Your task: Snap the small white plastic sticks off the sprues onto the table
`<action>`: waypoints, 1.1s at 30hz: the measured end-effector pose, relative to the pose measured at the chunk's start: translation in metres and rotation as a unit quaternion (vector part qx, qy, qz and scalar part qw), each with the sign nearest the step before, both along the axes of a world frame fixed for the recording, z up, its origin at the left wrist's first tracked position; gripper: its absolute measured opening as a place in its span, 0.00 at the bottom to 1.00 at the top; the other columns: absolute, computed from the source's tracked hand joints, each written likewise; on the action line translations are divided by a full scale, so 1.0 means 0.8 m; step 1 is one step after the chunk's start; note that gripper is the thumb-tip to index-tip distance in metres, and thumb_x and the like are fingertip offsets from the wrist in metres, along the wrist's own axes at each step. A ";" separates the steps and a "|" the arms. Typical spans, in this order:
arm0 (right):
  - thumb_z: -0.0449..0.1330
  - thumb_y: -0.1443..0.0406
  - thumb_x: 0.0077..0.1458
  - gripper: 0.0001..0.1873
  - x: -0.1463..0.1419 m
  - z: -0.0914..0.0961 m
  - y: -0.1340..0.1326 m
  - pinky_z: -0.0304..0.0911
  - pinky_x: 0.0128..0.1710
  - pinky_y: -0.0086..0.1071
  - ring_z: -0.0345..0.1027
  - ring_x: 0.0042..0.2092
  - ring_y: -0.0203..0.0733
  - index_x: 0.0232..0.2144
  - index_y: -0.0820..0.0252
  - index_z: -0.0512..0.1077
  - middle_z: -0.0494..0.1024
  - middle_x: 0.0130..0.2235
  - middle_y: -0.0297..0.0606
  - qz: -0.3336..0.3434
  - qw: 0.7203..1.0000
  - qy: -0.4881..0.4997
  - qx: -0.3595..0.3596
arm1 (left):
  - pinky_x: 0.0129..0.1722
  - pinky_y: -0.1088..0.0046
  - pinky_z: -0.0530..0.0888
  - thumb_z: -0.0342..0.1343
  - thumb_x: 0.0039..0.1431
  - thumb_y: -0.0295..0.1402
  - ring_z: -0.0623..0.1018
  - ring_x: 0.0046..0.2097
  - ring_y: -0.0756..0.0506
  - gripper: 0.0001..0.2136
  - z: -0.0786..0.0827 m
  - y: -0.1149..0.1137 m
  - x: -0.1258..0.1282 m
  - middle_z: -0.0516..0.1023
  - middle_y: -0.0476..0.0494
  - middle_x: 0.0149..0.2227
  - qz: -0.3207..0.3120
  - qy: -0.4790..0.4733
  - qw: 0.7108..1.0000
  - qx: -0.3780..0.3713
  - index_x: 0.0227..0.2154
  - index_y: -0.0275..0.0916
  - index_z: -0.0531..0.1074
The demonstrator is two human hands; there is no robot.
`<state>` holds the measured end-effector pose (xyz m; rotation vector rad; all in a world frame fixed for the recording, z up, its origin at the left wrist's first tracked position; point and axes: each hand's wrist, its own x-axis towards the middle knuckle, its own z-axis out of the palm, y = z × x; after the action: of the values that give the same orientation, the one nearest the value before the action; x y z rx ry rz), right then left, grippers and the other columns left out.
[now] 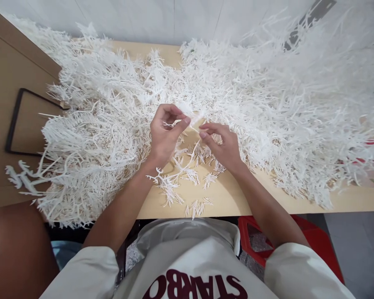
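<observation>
Branch [192,156], white and thin, is near the middle of the frame, between the two hands. Its stem goes down from the fingers in a curve to the left, and its forked end lies just beside the left forearm, over the table [227,199]. Left hand [168,133] has thumb and fingertips brought together on a white piece; a pale tuft [197,117] shows at these tips, but it is blurred. Right hand [221,143] pinches a thin stem between thumb and forefinger, with the other fingers bent. I cannot tell if the piece in the left hand and the branch are one.

Below the hands, some small sprigs [198,207] lie loose on the table, near its front edge. One big white heap [87,137] fills the left of the frame, and another heap [268,91] spreads over the right; they meet behind the hands. On the far left stands a brown panel [21,58], with a black bar [14,120] bent before it. Pale wall [149,20] is along the top. At the lower left is a bare limb [18,249], and at the lower right a red stool [322,249]. The person's shirt [190,257] is light, with dark red letters.
</observation>
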<state>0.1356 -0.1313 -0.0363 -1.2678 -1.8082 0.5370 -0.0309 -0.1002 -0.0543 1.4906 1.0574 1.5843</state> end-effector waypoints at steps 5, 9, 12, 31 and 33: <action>0.59 0.55 0.57 0.14 -0.003 0.002 -0.001 0.63 0.40 0.32 0.72 0.33 0.35 0.44 0.53 0.71 0.77 0.28 0.28 0.049 0.997 -0.026 -0.060 | 0.39 0.76 0.73 0.56 0.58 0.43 0.74 0.39 0.53 0.13 -0.005 -0.003 0.006 0.69 0.50 0.37 0.021 0.021 0.999 0.028 0.40 0.45 0.61; 0.58 0.50 0.55 0.17 0.001 -0.004 0.004 0.60 0.31 0.29 0.68 0.29 0.33 0.27 0.57 0.68 0.75 0.27 0.30 0.002 0.999 -0.017 -0.040 | 0.32 0.79 0.72 0.56 0.58 0.42 0.75 0.40 0.53 0.16 0.002 -0.014 0.011 0.70 0.47 0.41 -0.019 0.101 0.994 0.026 0.45 0.46 0.60; 0.57 0.51 0.56 0.19 0.004 -0.006 0.006 0.57 0.27 0.27 0.63 0.26 0.30 0.23 0.58 0.64 0.70 0.24 0.29 -0.043 0.999 -0.014 -0.005 | 0.29 0.80 0.72 0.56 0.58 0.42 0.76 0.41 0.52 0.18 0.010 -0.019 0.012 0.68 0.43 0.50 -0.033 0.164 0.986 0.030 0.50 0.47 0.60; 0.52 0.57 0.61 0.14 0.009 0.000 0.003 0.59 0.31 0.30 0.62 0.28 0.32 0.26 0.57 0.66 0.69 0.25 0.30 -0.048 0.996 -0.025 0.070 | 0.38 0.71 0.70 0.49 0.63 0.39 0.75 0.35 0.50 0.10 0.001 -0.018 0.008 0.78 0.48 0.33 0.017 0.350 0.925 0.144 0.38 0.40 0.70; 0.52 0.57 0.61 0.16 0.008 0.000 0.002 0.57 0.30 0.30 0.60 0.27 0.32 0.24 0.57 0.64 0.67 0.24 0.30 -0.034 0.997 -0.030 0.067 | 0.37 0.72 0.69 0.49 0.64 0.40 0.75 0.34 0.50 0.10 -0.001 -0.015 0.005 0.79 0.48 0.33 0.020 0.352 0.926 0.137 0.38 0.40 0.71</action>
<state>0.1423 -0.1298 -0.0360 -1.2610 -1.8118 0.3371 -0.0266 -0.1124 -0.0551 2.3458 1.2789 1.2692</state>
